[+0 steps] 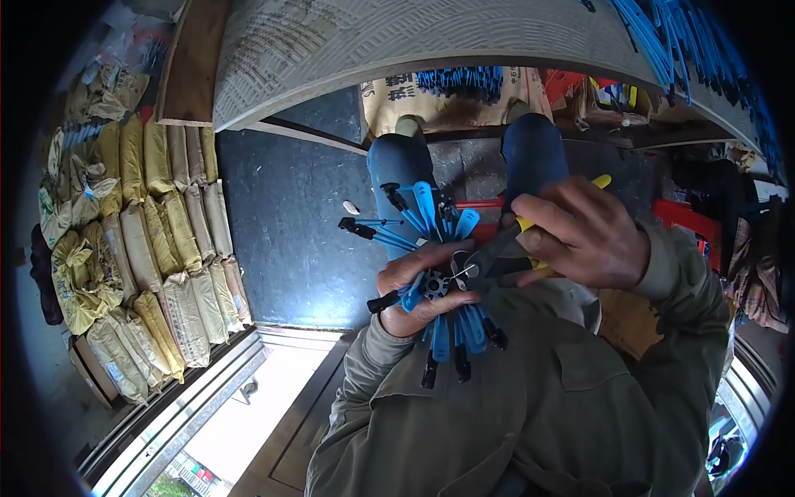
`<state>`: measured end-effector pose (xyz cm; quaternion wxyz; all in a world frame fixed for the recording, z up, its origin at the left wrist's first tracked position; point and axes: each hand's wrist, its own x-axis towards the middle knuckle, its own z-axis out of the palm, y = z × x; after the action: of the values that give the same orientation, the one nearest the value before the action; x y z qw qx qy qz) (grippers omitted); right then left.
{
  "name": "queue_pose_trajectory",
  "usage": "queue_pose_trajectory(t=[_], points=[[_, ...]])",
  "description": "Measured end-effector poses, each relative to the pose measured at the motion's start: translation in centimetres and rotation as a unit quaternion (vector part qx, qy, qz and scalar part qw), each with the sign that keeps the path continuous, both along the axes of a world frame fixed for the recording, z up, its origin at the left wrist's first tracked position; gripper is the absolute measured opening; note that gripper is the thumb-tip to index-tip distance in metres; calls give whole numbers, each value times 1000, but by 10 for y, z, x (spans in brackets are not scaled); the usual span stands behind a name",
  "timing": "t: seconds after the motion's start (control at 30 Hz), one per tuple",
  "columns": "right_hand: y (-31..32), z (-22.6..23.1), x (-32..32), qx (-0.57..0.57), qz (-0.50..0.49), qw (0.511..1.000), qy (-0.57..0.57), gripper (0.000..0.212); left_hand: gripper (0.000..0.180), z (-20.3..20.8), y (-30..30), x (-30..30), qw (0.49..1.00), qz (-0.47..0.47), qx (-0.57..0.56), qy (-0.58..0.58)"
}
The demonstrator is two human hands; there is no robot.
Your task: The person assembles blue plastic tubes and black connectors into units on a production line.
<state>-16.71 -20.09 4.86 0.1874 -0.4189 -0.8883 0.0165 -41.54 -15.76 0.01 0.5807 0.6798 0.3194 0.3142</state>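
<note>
My left hand (406,269) is closed around a bundle of blue plastic strips (441,341) with black clip-like ends. They fan out on several sides of the hand. A small round black hub (435,285) with holes shows between thumb and fingers. My right hand (584,236) grips pliers (497,255) with yellow and dark handles. Their jaws reach the bundle close to the left hand's fingertips. A short piece of bright metal (464,273) shows at the jaws; whether they pinch it, I cannot tell.
Ahead is a workbench (373,37) with a textured top, blue strips (687,37) piled at its right. More strips (460,81) lie on a printed sack (381,103) beneath. Stacked sacks (141,240) line the left wall. A red stool-like frame (683,217) stands at right.
</note>
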Motion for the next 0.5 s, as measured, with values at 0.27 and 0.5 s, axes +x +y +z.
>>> queue_pose_trajectory(t=[0.27,0.5], points=[[7,-4,23,-685,132,690,194,41,57,5,11,2,987,-159,-4,-5],[-3,0,11,-512,97,813,260,50,52,-12,6,4,987,-116,6,-107]])
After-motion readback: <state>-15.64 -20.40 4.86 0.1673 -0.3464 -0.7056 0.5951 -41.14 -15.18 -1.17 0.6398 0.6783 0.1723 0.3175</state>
